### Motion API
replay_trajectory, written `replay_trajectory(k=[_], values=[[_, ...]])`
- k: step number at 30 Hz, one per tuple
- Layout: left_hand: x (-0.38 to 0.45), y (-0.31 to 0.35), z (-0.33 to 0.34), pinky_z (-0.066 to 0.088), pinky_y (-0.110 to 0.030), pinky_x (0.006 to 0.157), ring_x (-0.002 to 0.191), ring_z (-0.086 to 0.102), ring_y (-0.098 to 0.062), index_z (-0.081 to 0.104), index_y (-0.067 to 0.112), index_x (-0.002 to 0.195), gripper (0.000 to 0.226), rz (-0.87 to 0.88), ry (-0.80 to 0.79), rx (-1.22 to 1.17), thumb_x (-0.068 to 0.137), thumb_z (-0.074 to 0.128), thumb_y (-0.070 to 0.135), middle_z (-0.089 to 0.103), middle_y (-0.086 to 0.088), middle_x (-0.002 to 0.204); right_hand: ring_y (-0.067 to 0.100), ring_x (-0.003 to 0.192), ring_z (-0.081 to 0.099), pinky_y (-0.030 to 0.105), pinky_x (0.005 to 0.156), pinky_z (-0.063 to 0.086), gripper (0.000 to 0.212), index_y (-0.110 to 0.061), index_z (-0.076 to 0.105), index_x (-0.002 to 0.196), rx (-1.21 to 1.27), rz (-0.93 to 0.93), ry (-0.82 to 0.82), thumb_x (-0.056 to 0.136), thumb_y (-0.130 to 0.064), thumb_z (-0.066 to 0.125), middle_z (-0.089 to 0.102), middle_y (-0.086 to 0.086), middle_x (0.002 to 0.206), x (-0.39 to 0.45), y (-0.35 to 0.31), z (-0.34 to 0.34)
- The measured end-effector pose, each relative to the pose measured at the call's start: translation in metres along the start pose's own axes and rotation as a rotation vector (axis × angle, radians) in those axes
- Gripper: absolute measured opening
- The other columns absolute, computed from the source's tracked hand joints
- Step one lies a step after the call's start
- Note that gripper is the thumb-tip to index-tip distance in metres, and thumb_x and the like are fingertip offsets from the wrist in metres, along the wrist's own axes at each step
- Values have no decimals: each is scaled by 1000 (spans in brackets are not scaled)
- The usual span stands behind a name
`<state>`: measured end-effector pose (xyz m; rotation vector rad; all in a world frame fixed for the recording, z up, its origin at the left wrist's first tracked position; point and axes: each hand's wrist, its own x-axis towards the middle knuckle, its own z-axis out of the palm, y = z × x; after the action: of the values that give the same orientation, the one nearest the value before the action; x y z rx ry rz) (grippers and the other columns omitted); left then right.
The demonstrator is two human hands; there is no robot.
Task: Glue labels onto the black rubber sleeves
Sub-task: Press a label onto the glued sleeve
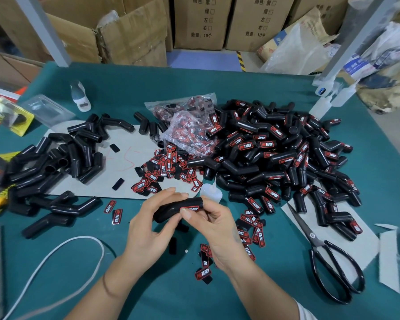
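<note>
Holding one sleeve (178, 207) over the table (217, 84) at centre, both hands on it. Left hand (148, 227) has fingers curled round the sleeve's lower-left end, thumb underneath. Right hand (214, 229) pinches the upper-right end, thumb pressing a red-edged label (189, 208) onto the sleeve's near face. Sleeve lies tilted, high end toward 2 o'clock.

Around the hands:
- 9–10 o'clock: bare sleeves (62, 162), no labels showing, partly on a grey board (123, 162).
- 1–3 o'clock: big labelled pile (275, 158), red/black labels face up on many.
- 12 o'clock: loose labels (164, 167) spilling out of a clear bag (189, 132) on the board.
- More strays (249, 229) at 3–5 o'clock by the right hand, two at 9 o'clock just left of the left hand.
- Glue bottle (211, 191), white, just beyond the sleeve at 1 o'clock, touching nothing I can confirm.
- Scissors (326, 257) at 4 o'clock, closed, on a grey sheet.
- White cord (67, 262) looped at 8 o'clock.
- 11 o'clock far: small white bottle (80, 97) and a clear blister shell (47, 109).
- Cartons (201, 21) behind the table.
</note>
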<state>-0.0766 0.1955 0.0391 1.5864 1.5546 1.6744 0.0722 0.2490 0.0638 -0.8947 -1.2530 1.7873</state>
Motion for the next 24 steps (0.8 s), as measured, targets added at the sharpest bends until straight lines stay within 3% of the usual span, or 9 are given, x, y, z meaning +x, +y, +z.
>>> replay_trajectory(k=[8, 14, 24], values=[[1, 4, 1, 55, -37, 102, 117, 71, -11, 49, 54, 141, 62, -13, 24, -4, 91, 71, 25, 72, 21, 124, 28, 100, 44, 45, 97, 41, 25, -15, 78, 114, 29, -24, -35, 92, -27, 77, 39, 58, 109, -2, 1, 0], [2, 7, 3, 53, -30, 103, 116, 71, -14, 52, 52, 138, 59, -42, 35, -77, 91, 71, 23, 74, 16, 120, 23, 106, 65, 33, 102, 52, 21, -12, 76, 116, 66, -34, -62, 97, -20, 71, 74, 21, 114, -4, 2, -1], [3, 7, 3, 53, -30, 103, 115, 72, -18, 52, 49, 138, 57, -66, 37, -155, 92, 72, 21, 75, 13, 120, 25, 111, 64, 35, 105, 50, 23, -11, 75, 119, 42, -40, -31, 100, -21, 66, 74, 17, 119, -4, -1, 1]])
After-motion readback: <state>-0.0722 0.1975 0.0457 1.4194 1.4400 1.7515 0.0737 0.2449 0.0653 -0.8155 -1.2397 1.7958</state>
